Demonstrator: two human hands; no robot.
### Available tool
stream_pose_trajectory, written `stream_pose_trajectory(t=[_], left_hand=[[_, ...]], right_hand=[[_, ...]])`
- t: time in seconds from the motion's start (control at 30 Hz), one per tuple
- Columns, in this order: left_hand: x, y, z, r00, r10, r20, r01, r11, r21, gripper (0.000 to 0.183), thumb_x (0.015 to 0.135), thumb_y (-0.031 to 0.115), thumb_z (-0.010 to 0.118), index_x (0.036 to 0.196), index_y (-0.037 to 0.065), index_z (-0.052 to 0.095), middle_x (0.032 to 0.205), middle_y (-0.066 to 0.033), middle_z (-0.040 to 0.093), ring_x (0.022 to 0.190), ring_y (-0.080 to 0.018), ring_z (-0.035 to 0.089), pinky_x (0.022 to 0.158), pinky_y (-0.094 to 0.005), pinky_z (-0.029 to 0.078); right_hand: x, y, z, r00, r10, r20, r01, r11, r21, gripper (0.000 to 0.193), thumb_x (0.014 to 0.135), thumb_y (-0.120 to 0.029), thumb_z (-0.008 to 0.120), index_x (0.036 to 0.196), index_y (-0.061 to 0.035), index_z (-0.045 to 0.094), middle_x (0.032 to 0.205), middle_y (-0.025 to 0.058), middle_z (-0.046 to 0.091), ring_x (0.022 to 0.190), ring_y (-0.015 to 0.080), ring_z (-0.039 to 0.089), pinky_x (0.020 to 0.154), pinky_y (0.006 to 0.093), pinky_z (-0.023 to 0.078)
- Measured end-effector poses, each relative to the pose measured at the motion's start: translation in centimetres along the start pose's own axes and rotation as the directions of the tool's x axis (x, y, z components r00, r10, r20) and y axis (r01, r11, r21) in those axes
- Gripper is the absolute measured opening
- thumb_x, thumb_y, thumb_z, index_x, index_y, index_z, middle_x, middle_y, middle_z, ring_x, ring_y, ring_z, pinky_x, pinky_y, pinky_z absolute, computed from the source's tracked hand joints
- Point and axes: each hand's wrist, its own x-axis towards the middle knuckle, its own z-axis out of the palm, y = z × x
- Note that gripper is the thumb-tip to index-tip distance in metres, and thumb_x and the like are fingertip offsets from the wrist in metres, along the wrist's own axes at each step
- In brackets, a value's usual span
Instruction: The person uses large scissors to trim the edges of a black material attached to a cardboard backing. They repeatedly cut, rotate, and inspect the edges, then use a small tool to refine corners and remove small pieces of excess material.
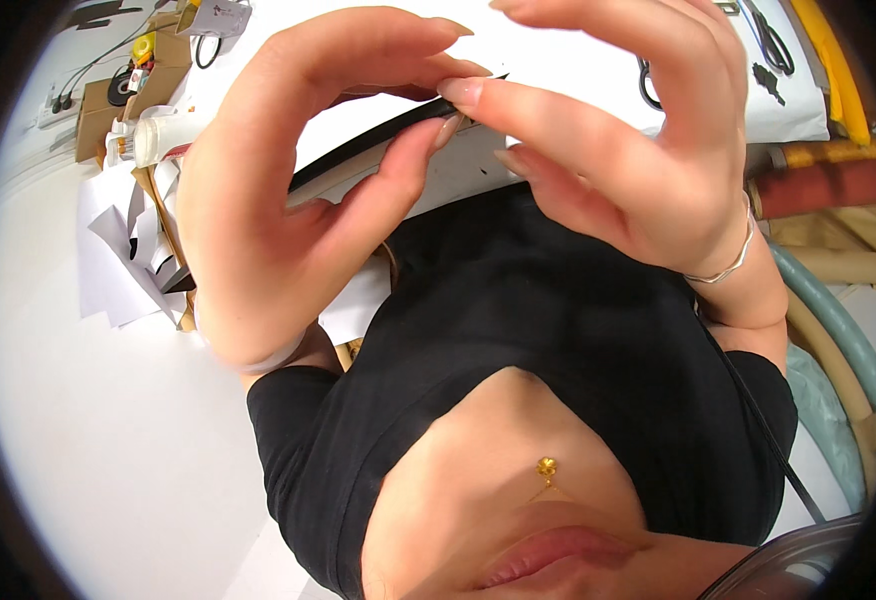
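Raised in front of my chest, my left hand (278, 180) is closed on a thin black strip (368, 140), pinching its end between thumb and fingers. The strip slants down to the left behind the thumb; part of it is hidden by the hand. From the other side comes my right hand (638, 150). Its index fingertip rests on the strip's end, right beside the left thumb tip. The right thumb stays apart, lower down, and the other right fingers are spread above.
A white-topped table (568, 85) lies beyond my hands, with black-handled scissors (773, 45) at its far right. To the left stand a cardboard box (163, 75) and loose white papers (118, 250). Rolls of material, one of them red-brown (818, 190), lie at the right.
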Motion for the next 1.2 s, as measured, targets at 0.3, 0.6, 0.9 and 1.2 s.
stream_pose_trajectory(t=[0.3, 0.6, 0.9, 1.2], left_hand=[[-0.4, -0.8, -1.0, 0.986, 0.123, 0.113, -0.138, 0.981, 0.135, 0.043, 0.078, -0.020, 0.068, 0.119, -0.008, 0.063, 0.109, -0.0229, 0.072, 0.108, -0.0313, 0.070, 0.095, -0.0365, 0.055], [-0.5, -2.0, -0.7, 0.975, 0.219, 0.031, -0.218, 0.928, 0.301, 0.030, 0.080, -0.017, 0.070, 0.108, -0.007, 0.070, 0.106, -0.0188, 0.074, 0.100, -0.0272, 0.073, 0.087, -0.0314, 0.058], [-0.6, -1.1, -0.6, 0.985, 0.168, 0.032, -0.169, 0.932, 0.321, 0.033, 0.079, -0.018, 0.069, 0.109, -0.005, 0.071, 0.103, -0.0164, 0.073, 0.092, -0.0224, 0.073, 0.081, -0.0278, 0.059], [1.0, 0.2, -1.2, 0.980, -0.122, 0.159, 0.102, 0.987, 0.124, 0.043, 0.084, -0.016, 0.063, 0.125, -0.002, 0.065, 0.128, -0.0136, 0.067, 0.119, -0.0248, 0.065, 0.102, -0.0333, 0.052]], right_hand=[[2.0, 0.6, -11.4, 0.684, 0.505, 0.526, -0.474, 0.856, -0.207, 0.030, 0.097, -0.010, 0.061, 0.125, 0.0008, 0.061, 0.123, 0.0160, 0.061, 0.112, 0.0239, 0.060, 0.096, 0.0354, 0.048], [-6.7, 1.8, -16.1, 0.255, 0.746, 0.616, -0.407, 0.660, -0.631, 0.030, 0.094, -0.014, 0.067, 0.121, -0.0029, 0.064, 0.117, 0.0148, 0.063, 0.107, 0.0340, 0.060, 0.094, 0.0401, 0.048], [-8.9, 3.4, -17.0, 0.070, 0.743, 0.665, -0.448, 0.620, -0.645, 0.030, 0.087, -0.012, 0.073, 0.113, 0.0005, 0.065, 0.105, 0.0163, 0.064, 0.097, 0.0340, 0.062, 0.088, 0.0401, 0.051], [-7.8, 9.9, -16.3, -0.547, 0.587, 0.597, -0.649, 0.152, -0.745, 0.032, 0.088, -0.021, 0.067, 0.108, 0.0041, 0.066, 0.094, 0.0109, 0.071, 0.080, 0.0203, 0.066, 0.076, 0.0318, 0.054]])
